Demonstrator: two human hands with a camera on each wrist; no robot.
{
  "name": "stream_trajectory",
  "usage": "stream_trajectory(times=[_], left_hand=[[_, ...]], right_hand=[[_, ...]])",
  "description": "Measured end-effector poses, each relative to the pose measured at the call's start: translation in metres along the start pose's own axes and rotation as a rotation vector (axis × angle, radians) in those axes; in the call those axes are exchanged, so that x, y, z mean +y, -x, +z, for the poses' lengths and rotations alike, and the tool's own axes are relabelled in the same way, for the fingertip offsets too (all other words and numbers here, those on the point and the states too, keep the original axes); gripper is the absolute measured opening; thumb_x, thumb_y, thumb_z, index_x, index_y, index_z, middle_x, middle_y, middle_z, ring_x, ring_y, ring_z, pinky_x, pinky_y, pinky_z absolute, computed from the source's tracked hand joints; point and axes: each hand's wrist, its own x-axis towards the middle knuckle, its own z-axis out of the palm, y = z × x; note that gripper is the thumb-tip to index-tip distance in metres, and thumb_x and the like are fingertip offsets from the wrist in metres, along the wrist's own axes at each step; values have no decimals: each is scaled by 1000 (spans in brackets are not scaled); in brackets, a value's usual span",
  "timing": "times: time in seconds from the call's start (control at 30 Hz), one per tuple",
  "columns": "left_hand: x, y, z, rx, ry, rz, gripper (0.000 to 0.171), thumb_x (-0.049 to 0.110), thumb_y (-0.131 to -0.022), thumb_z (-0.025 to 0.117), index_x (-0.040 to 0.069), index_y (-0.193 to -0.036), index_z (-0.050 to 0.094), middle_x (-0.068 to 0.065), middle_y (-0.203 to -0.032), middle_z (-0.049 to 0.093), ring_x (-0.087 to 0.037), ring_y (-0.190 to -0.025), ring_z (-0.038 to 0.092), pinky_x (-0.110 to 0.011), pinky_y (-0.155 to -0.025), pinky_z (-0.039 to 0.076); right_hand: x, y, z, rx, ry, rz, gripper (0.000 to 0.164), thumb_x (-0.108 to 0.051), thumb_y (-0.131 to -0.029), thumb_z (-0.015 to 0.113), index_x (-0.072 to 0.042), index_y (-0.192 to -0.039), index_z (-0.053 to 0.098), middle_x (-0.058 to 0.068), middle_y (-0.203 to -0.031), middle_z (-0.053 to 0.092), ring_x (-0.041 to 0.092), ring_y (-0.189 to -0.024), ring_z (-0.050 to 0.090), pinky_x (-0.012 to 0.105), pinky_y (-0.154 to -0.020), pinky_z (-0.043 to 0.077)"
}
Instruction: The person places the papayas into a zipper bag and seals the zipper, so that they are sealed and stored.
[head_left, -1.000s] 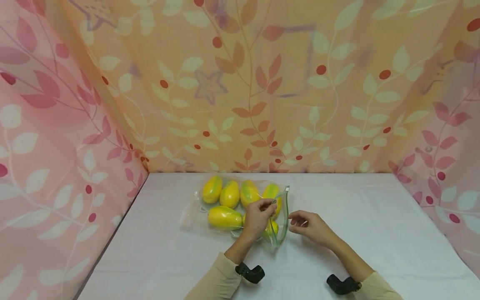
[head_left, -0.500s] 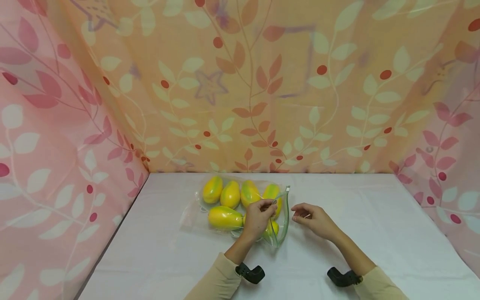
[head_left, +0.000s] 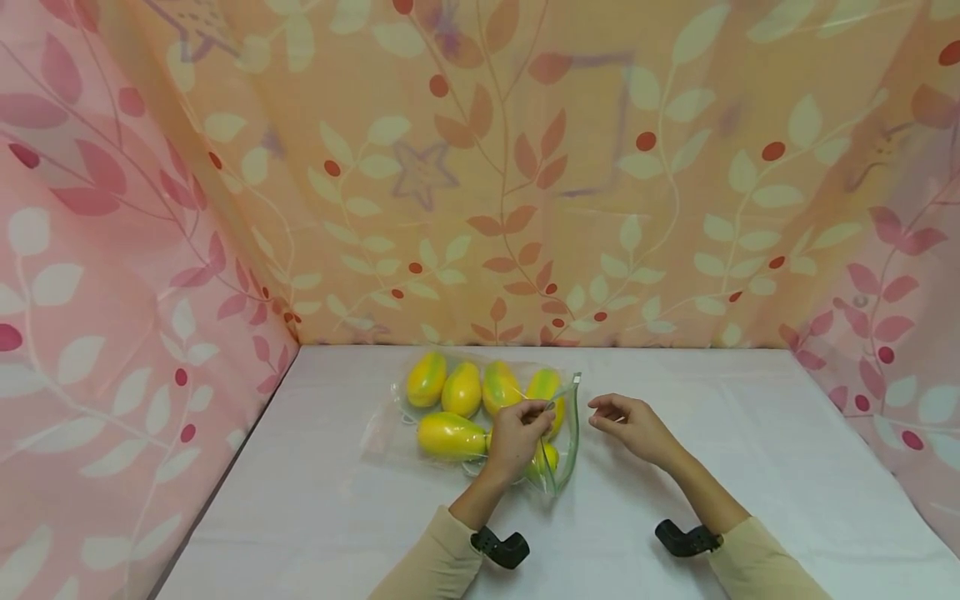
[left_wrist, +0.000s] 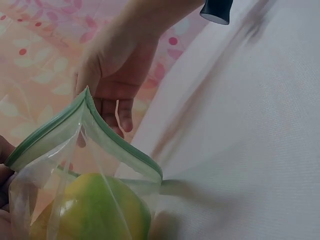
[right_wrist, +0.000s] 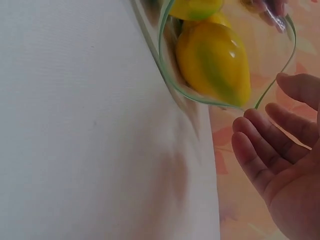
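Note:
A clear zip bag (head_left: pixel 378 442) with a green-edged mouth (head_left: pixel 575 433) lies on the table, its mouth facing right. Inside sit several yellow fruits (head_left: pixel 450 436) with green streaks, papaya-like in shape. My left hand (head_left: pixel 513 440) pinches the upper lip of the mouth and lifts it, so the bag gapes. It covers part of the fruit below. My right hand (head_left: pixel 636 429) hovers just right of the mouth, fingers loosely bent and holding nothing. In the right wrist view, a fruit (right_wrist: pixel 212 65) shows through the gaping mouth close to the fingertips of the right hand (right_wrist: pixel 285 160).
The table (head_left: pixel 315 533) has a white cover. Patterned cloth (head_left: pixel 510 250) hangs behind it, with pink cloth (head_left: pixel 97 350) at the sides. A black wrist mount (head_left: pixel 501 547) sits on the left wrist and another mount (head_left: pixel 686 538) on the right.
My right hand has moved away from the bag's mouth, slightly right and toward the back of the table. The left hand keeps its pinch on the bag, and the fruits stay put.

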Motion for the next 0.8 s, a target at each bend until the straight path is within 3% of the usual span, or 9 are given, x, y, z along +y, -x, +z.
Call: stream_trajectory(times=[0.27,0.5,0.8], left_hand=[[-1,0,-1,-8,1,5,22,18,-92,67,3,-106,72,-8,-87,72,-6,-73,61,-16,-67,54],[-2,0,0,-6,13,19,24,19,-92,67,1,-106,72,-13,-89,72,-9,-74,62,-16,-66,54],[0,0,0,-8,-9,0,24,21,-92,67,4,-107,72,-6,-88,72,-6,-74,62,-17,-68,55]], right_hand=[[2,-11,-4,3,-68,42,40,-24,-94,65,5,-121,61,16,-101,70,26,-88,66,28,-71,55],[6,-28,-8,26,-88,69,42,-26,-95,63,7,-122,60,24,-104,68,27,-88,65,32,-74,57],[7,-43,-3,55,-199,207,43,-26,-97,60,6,-125,58,29,-114,66,35,-96,67,39,-82,58]])
